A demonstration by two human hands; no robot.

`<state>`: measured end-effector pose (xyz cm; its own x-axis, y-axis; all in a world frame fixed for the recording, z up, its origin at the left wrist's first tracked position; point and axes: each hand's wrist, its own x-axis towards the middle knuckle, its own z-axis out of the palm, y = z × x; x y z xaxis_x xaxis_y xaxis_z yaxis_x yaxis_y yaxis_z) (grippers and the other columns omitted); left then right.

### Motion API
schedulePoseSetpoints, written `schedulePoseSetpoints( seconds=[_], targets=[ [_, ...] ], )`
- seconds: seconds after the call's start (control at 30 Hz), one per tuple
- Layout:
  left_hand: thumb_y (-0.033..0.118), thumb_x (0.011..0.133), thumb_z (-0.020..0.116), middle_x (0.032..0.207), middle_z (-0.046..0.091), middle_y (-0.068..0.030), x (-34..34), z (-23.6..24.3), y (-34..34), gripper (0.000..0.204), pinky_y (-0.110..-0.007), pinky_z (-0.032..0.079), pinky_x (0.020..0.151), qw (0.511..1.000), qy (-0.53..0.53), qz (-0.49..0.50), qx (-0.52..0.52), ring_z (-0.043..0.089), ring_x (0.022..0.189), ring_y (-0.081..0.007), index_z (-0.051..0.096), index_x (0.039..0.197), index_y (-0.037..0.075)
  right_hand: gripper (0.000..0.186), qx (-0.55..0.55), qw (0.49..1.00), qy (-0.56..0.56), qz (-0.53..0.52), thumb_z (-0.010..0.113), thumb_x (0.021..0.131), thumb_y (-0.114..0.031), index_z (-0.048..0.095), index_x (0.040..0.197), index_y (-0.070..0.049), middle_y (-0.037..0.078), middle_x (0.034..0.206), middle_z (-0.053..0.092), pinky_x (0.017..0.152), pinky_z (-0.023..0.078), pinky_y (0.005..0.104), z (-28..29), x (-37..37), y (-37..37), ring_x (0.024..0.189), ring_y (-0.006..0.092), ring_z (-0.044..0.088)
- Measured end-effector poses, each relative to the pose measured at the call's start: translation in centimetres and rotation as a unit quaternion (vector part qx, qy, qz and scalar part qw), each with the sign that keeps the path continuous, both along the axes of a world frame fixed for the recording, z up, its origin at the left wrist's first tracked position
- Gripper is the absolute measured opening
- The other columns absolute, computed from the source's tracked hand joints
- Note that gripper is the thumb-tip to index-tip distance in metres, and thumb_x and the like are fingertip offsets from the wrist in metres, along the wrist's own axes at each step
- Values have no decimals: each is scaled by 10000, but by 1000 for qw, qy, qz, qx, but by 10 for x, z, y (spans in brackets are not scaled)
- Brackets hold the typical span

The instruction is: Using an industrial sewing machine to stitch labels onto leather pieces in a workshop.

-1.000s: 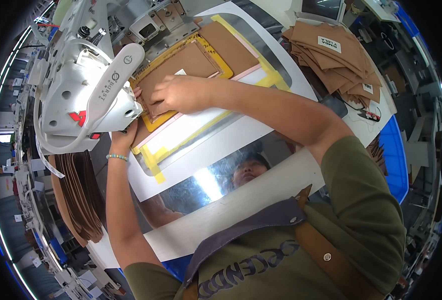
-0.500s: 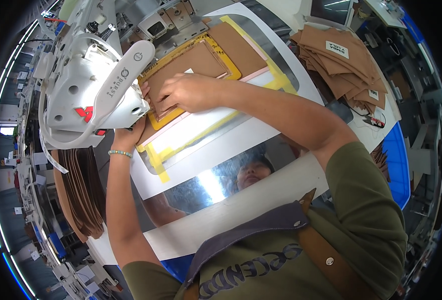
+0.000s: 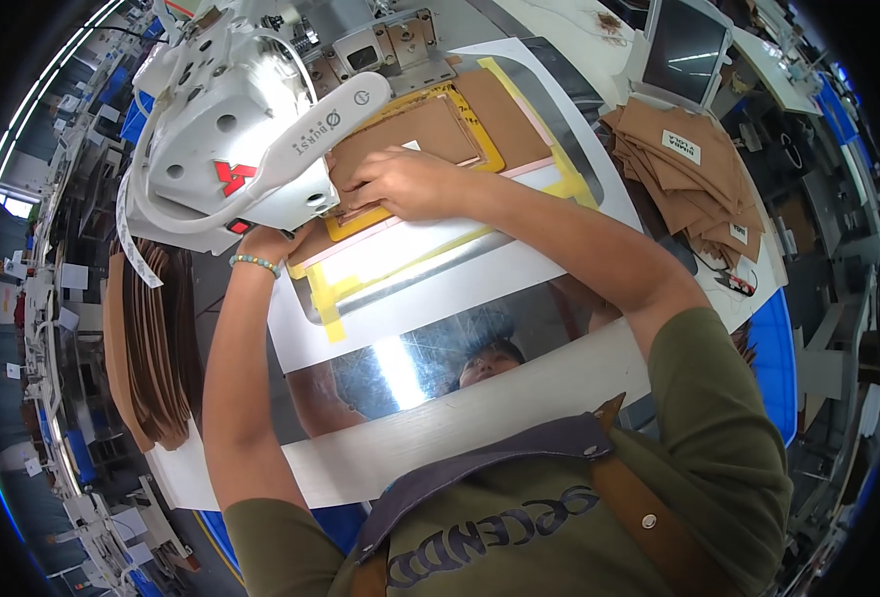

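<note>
- Head view: the right hand lies over the near part of a brown piece set inside a yellow frame.
- Its fingers are bent and close together; I cannot tell whether they pinch anything.
- The left hand, below a beaded bracelet, reaches behind the white machine head; its fingers are mostly hidden, so I cannot tell their state.
- The frame lies across a larger brown sheet, beside strips of yellow tape.
- A shiny plate lies nearer the person on the white surface.
- Brown pieces stand in a row at left; a loose pile lies at right.
</note>
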<state>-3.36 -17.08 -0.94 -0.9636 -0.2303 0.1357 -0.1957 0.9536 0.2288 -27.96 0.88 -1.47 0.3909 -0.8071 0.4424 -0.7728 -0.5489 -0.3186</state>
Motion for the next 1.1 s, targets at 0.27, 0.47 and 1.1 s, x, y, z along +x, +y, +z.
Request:
schedulePoseSetpoints(
  seconds=[0.27, 0.47, 1.1],
  targets=[
    [387, 993, 722, 1645, 526, -129, 21, -23, -13, 661, -447, 392, 1270, 990, -71, 115, -31, 469, 1529, -347, 521, 1588, 180, 366, 26, 999, 26, -2, 667, 947, -36, 813, 1271, -122, 75, 1335, 742, 1103, 494, 447, 6, 4, -1, 1266, 283, 647],
    [261, 961, 738, 1558, 607, -142, 20, -24, -4, 594, -434, 445, 1212, 988, -8, 146, 43, 535, 1459, -354, 590, 1523, 142, 358, 26, 999, 23, -1, 661, 933, -60, 819, 1245, -134, 59, 1308, 751, 1103, 489, 439, 4, 2, 0, 1252, 278, 646],
    [103, 1020, 644, 1284, 728, -269, 33, -21, 42, 403, -416, 521, 1043, 922, 195, 213, 258, 688, 1218, -408, 612, 1376, -83, 449, 72, 993, 71, -57, 607, 951, -56, 737, 1379, -105, 95, 1487, 664, 1216, 413, 492, 17, 15, 2, 1404, 319, 557]
  ],
)
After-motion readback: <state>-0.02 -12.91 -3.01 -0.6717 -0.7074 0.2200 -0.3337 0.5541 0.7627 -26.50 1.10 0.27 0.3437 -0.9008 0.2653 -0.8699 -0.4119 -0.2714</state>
